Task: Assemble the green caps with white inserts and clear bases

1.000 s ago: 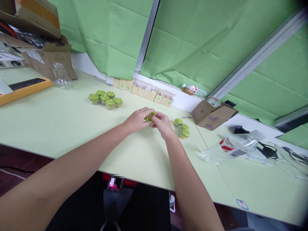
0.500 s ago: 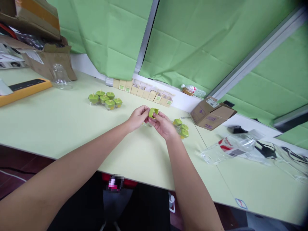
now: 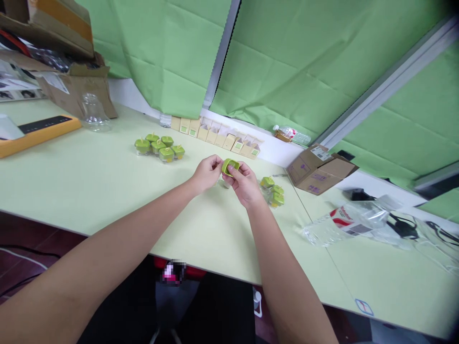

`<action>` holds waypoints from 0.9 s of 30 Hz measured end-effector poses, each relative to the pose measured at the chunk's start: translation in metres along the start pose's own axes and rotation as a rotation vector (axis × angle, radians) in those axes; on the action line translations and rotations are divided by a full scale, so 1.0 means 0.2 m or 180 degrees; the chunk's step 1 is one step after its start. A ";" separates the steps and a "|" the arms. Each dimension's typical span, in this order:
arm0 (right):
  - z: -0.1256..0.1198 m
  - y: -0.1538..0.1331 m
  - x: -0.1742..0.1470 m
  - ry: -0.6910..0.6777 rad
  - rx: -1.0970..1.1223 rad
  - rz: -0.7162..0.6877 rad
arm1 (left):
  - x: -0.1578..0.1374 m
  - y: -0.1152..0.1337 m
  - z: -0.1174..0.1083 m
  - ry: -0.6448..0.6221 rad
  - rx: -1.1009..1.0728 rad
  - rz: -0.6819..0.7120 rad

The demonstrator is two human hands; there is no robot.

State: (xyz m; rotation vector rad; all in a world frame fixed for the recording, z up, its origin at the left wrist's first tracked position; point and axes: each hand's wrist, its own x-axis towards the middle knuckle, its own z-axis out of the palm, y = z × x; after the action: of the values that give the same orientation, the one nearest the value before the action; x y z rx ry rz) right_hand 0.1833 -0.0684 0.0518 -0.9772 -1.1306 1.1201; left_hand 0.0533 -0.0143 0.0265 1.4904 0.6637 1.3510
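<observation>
Above the middle of the table, my right hand [image 3: 245, 184] grips a green plastic lid [image 3: 229, 166], its thumb pressed into the hollow inner side, which faces me. My left hand [image 3: 208, 174] is closed in a pinch right beside the lid's left edge; what its fingertips hold, if anything, is too small to make out. Beneath the hands, a clear small container [image 3: 224, 183] shows in part on the table. To the right of my right hand stand several clear cups with green lids [image 3: 277, 190]. Another cluster of green-lidded cups [image 3: 158, 146] stands to the left, farther back.
Small cardboard boxes [image 3: 217, 134] line the back wall. At the right are a brown carton [image 3: 319, 167] and a large clear bottle [image 3: 347, 222] lying down. A clear plastic bottle [image 3: 95, 114] and a yellow-edged device [image 3: 46, 131] are at the left. The table's front edge [image 3: 204, 267] runs before my legs.
The green lid has turned so that its hollow side now faces me, with my right thumb inside it. My left fingers have drawn slightly back from it.
</observation>
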 end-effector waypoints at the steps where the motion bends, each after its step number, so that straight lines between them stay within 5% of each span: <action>1: 0.00 0.00 0.00 0.0000 -0.0027 -0.0017 | 0.00 0.00 0.00 -0.0025 -0.0077 -0.0037; 8: 0.02 -0.02 -0.01 0.0092 -0.0148 -0.0017 | -0.04 0.06 0.01 -0.0399 -0.1034 -0.0817; 13: 0.03 -0.01 0.00 0.0178 -0.0543 -0.0043 | -0.04 0.09 0.01 -0.0460 -0.1129 -0.0849; 20: -0.09 0.04 0.04 0.0892 -0.2315 -0.0727 | 0.03 0.06 -0.06 0.0616 -0.0910 -0.0645; 23: -0.13 0.11 0.04 0.0437 -0.3321 -0.1009 | 0.06 0.04 -0.09 0.1017 -0.0889 -0.0623; 27: -0.16 0.16 0.03 -0.0048 -0.3967 -0.0503 | 0.08 0.01 -0.13 0.1150 -0.0786 -0.0662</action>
State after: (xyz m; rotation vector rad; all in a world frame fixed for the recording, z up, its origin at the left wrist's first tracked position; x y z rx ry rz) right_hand 0.2101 -0.0567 0.0155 -1.7470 -1.9154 0.1763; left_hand 0.0321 0.0069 0.0314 0.9626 0.8207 1.4919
